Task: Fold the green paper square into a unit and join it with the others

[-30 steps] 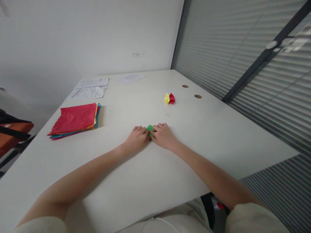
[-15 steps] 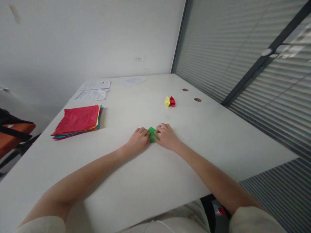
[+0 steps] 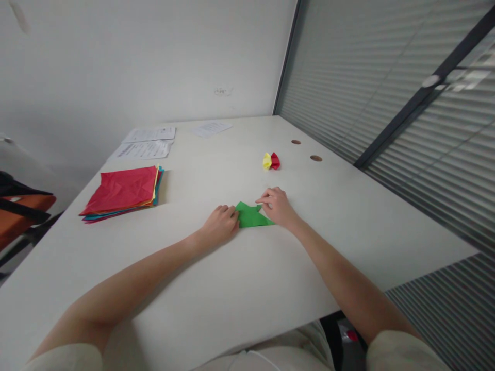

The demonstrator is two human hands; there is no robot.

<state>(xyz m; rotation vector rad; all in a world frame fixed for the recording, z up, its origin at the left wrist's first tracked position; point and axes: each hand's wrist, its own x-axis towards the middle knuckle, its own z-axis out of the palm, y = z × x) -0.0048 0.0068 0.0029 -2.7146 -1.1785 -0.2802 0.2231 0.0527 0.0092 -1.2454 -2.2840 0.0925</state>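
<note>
White bench [image 3: 216, 299]: green paper [image 3: 250, 217] part-folded, right side uneven, likely unfinished; left hand [image 3: 221, 222] grasping its left end, right hand [image 3: 279, 208] grip unclear.

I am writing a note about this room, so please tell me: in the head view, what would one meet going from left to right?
Orange chair, stack of coloured paper, left hand, green paper, right hand, window blinds.

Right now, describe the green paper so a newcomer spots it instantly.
On the white table, find the left hand and right hand. Between them lies the green paper. Its plain green sets it apart from the red-topped stack and the yellow-and-red folded piece.
</note>
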